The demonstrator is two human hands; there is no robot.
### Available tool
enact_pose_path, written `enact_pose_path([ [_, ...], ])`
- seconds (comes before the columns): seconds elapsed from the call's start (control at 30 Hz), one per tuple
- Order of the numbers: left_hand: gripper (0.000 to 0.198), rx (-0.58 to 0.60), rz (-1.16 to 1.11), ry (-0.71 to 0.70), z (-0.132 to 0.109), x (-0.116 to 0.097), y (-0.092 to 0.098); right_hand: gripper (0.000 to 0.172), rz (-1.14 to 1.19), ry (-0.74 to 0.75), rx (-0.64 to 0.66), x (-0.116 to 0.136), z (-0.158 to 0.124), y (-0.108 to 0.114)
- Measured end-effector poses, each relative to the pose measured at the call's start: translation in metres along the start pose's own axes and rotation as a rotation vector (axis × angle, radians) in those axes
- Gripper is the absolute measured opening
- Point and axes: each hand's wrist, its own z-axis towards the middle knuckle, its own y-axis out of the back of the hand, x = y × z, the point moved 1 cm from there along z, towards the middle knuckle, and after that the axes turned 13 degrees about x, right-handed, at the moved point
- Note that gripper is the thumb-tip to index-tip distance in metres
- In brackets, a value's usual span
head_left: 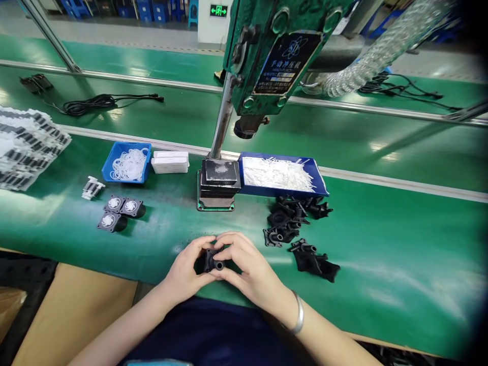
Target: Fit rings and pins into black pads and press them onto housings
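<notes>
Both my hands meet near the front edge of the green table. My left hand [185, 272] and my right hand [247, 269] are closed together round a small black plastic part [212, 261] with a round port facing me. A silver bracelet sits on my right wrist. To the right lies a pile of similar black plastic parts [292, 221], and two more lie apart from it [314, 262]. Three black square parts with white centres [121, 211] lie to the left.
A green hand press [267, 56] stands behind my hands, with a black block [220, 178] on its base. A blue tray of white strips [282, 175] is on its right. A blue bin of white rings [127, 162], white boxes [170, 161] and stacked trays [26, 147] lie left.
</notes>
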Motion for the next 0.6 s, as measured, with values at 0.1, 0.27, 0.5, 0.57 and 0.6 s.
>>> enact_pose_path([
  [0.1, 0.06, -0.003, 0.022, -0.018, 0.0003, 0.0007, -0.0002, 0.019, 0.007, -0.01, 0.011, -0.0014, -0.0006, 0.0007],
  [0.27, 0.059, -0.026, 0.08, -0.056, 0.0016, -0.0019, 0.0007, 0.02, -0.008, -0.003, 0.01, -0.0014, 0.0015, 0.0007],
  [0.5, 0.06, -0.001, 0.117, -0.084, 0.0024, -0.0062, 0.0024, 0.017, -0.011, -0.028, 0.028, -0.0016, -0.0037, -0.0038],
  [0.57, 0.062, -0.001, 0.112, -0.076, 0.0019, -0.0057, 0.0021, 0.015, 0.007, -0.055, 0.021, -0.0032, -0.0048, -0.0062],
  [0.6, 0.063, -0.002, 0.105, -0.07, 0.0017, -0.0057, 0.0022, 0.015, 0.012, -0.059, 0.021, -0.0039, -0.005, -0.0071],
])
